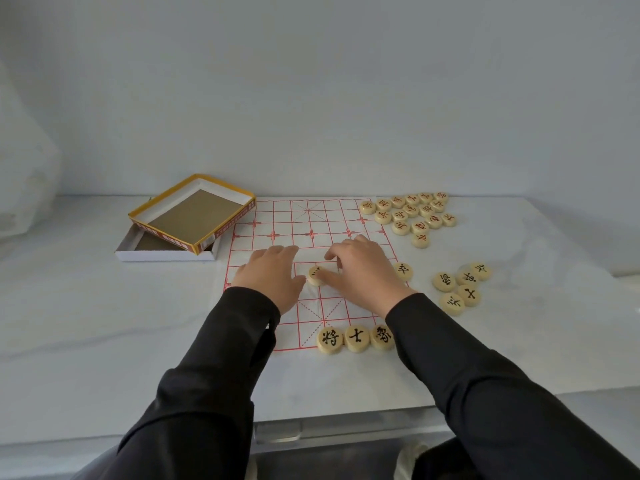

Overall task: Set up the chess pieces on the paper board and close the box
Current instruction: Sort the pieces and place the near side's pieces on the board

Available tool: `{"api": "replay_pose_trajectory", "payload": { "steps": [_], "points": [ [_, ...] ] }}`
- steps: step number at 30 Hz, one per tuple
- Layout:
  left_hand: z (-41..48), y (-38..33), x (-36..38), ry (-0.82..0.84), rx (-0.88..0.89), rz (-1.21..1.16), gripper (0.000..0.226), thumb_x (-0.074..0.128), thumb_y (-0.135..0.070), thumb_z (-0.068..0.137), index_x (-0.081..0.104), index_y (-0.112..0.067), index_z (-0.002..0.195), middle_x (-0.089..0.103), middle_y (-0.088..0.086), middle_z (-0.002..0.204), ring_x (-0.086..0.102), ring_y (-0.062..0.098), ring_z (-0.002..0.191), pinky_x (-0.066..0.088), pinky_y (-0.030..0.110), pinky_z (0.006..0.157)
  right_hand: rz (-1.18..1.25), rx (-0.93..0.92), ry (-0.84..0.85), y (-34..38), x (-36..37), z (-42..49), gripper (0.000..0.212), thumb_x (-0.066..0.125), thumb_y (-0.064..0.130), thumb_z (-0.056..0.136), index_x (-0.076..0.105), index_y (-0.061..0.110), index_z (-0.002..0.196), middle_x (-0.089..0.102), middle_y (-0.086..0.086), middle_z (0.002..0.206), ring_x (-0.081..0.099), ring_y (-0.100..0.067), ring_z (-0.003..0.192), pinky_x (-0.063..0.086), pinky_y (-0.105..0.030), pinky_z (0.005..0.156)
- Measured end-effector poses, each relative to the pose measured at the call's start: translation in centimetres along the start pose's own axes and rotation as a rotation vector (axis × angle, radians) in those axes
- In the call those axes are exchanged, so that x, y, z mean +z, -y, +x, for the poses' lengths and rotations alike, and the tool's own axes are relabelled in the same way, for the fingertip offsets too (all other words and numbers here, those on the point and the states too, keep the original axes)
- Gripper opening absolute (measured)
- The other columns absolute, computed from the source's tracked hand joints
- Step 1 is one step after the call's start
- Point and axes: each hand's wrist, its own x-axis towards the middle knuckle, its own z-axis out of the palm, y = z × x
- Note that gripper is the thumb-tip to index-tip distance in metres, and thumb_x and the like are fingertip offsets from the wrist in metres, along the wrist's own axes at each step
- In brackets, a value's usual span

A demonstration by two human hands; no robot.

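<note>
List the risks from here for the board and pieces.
The left hand and right hand both rest on the paper board; dragging the piece between the thumbs could crease or shift it. The right sleeve passes close by the three black-lettered pieces at the near edge and might knock them out of line.

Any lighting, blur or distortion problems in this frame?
Head view: soft even light, faint shadows, no glare on the pale marble-look table; wide-angle lens stretches the dark sleeves near the bottom; the round wooden black-lettered piece between left hand and right hand looks slightly smeared; the three nearest pieces read sharp.
</note>
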Motion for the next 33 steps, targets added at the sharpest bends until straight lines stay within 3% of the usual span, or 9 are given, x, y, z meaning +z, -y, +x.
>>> {"api": "replay_pose_trajectory", "payload": {
  "steps": [6, 15, 20, 25, 30, 33],
  "points": [
    [-1.0, -2.1, 0.6, -0.161, 0.149, -0.04, 0.051, 0.047, -0.037, 0.094, 0.032, -0.027, 0.142, 0.037, -0.005, 0.147, 0.034, 0.016, 0.133, 0.033, 0.033, 0.106, 0.024, 0.082, -0.068, -2.3, -2.5, -1.8, 0.04, 0.054, 0.043, 0.088, 0.062, 0.016, 0.116, 0.062, 0.0, 0.109, 0.049, -0.017, 0.107, 0.041, -0.03, 0.087],
    [-2.3, -5.1, 2.7, -0.252, 0.355, 0.001, 0.046, 0.043, -0.04, 0.093, 0.042, -0.025, 0.137, 0.046, -0.008, 0.139, 0.04, 0.011, 0.126, 0.038, 0.028, 0.101, 0.038, 0.282, -0.055, -7.3, -4.3, -4.5, 0.038, 0.056, 0.04, 0.087, 0.063, 0.016, 0.116, 0.06, 0.0, 0.118, 0.051, -0.018, 0.111, 0.044, -0.036, 0.093],
    [-2.4, -5.6, 3.1, -0.237, 0.379, 0.026, 0.048, 0.042, -0.045, 0.093, 0.042, -0.026, 0.137, 0.045, -0.008, 0.14, 0.039, 0.011, 0.127, 0.036, 0.027, 0.101, 0.116, 0.487, -0.116, -11.9, -5.7, -5.9, 0.027, 0.052, 0.021, 0.091, 0.063, 0.013, 0.114, 0.06, -0.004, 0.119, 0.054, -0.019, 0.106, 0.045, -0.031, 0.088],
    [-2.5, -6.0, 3.4, -0.233, 0.382, 0.052, 0.049, 0.042, -0.046, 0.093, 0.043, -0.026, 0.137, 0.044, -0.007, 0.141, 0.039, 0.012, 0.128, 0.035, 0.028, 0.102, 0.108, 0.688, -0.009, -15.6, -6.2, -7.1, 0.039, 0.046, 0.002, 0.089, 0.055, 0.012, 0.125, 0.052, -0.009, 0.132, 0.051, -0.026, 0.118, 0.04, -0.031, 0.094],
    [-2.4, -5.8, 3.6, -0.225, 0.374, 0.072, 0.049, 0.041, -0.046, 0.093, 0.042, -0.027, 0.137, 0.043, -0.008, 0.142, 0.037, 0.011, 0.129, 0.034, 0.027, 0.103, 0.111, 0.665, 0.131, -16.5, -6.1, -7.4, 0.053, 0.043, -0.005, 0.088, 0.046, 0.015, 0.136, 0.043, -0.013, 0.138, 0.044, -0.029, 0.126, 0.036, -0.034, 0.103],
    [-2.3, -5.7, 3.4, -0.231, 0.365, 0.056, 0.047, 0.042, -0.044, 0.093, 0.043, -0.026, 0.137, 0.043, -0.008, 0.142, 0.037, 0.011, 0.129, 0.034, 0.028, 0.103, 0.065, 0.62, 0.112, -16.6, -5.4, -7.2, 0.052, 0.046, -0.004, 0.087, 0.049, 0.017, 0.134, 0.045, -0.013, 0.133, 0.045, -0.03, 0.124, 0.038, -0.035, 0.102]
  ]
}}
